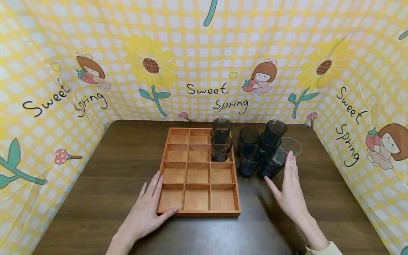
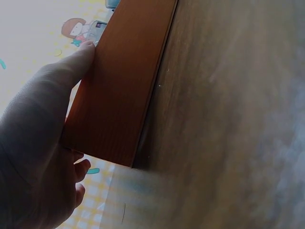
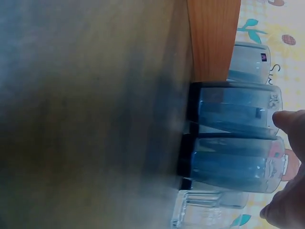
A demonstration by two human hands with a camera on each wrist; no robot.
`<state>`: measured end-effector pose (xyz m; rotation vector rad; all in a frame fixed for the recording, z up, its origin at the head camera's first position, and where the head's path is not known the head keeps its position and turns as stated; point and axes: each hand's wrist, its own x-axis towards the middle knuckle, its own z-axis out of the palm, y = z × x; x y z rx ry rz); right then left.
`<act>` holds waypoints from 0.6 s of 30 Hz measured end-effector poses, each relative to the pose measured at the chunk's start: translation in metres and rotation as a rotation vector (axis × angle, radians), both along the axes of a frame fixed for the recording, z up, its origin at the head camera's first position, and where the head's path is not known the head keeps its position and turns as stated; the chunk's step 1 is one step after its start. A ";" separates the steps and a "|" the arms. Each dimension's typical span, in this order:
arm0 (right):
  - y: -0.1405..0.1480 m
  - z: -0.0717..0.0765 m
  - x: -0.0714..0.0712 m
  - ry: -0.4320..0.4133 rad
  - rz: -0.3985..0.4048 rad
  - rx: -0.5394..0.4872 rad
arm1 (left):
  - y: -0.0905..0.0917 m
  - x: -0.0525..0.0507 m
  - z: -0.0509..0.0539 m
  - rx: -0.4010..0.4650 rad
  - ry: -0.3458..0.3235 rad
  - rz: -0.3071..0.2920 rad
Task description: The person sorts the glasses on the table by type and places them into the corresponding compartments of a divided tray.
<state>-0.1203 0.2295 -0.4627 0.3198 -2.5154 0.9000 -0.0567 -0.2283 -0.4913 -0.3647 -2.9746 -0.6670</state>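
A wooden tray divided into square compartments lies on the table. My left hand rests at its front left corner, fingers along the left side and thumb against the front wall. Two dark glasses stand in the right column: one glass in the back compartment, another glass just in front. My right hand has straight fingers beside the group of dark glasses right of the tray. Its thumb and fingers are spread around the nearest dark glass; whether they touch it, I cannot tell.
Several more dark glasses stand close together against the tray's right side. A clear glass is at the group's right edge, partly hidden by my fingers. A checked cloth hangs behind and on both sides of the brown table.
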 end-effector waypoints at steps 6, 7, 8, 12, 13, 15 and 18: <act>0.003 -0.001 0.003 -0.084 0.020 -0.093 | 0.000 0.000 0.000 -0.001 -0.002 0.002; 0.003 -0.002 0.003 -0.085 0.011 -0.116 | 0.000 0.000 0.000 -0.001 -0.003 0.002; 0.002 -0.002 0.003 -0.080 -0.003 -0.145 | 0.000 0.000 0.000 -0.002 -0.002 0.002; -0.001 -0.003 -0.001 -0.074 -0.079 -0.319 | 0.000 0.000 0.000 -0.001 -0.002 -0.001; -0.002 -0.003 -0.002 -0.081 -0.097 -0.370 | 0.000 0.000 0.000 -0.002 0.000 -0.001; -0.003 -0.003 -0.006 -0.115 -0.124 -0.460 | 0.000 0.000 0.001 -0.002 0.002 -0.002; -0.004 -0.004 -0.012 -0.190 -0.164 -0.530 | 0.000 0.000 0.000 -0.002 -0.003 -0.003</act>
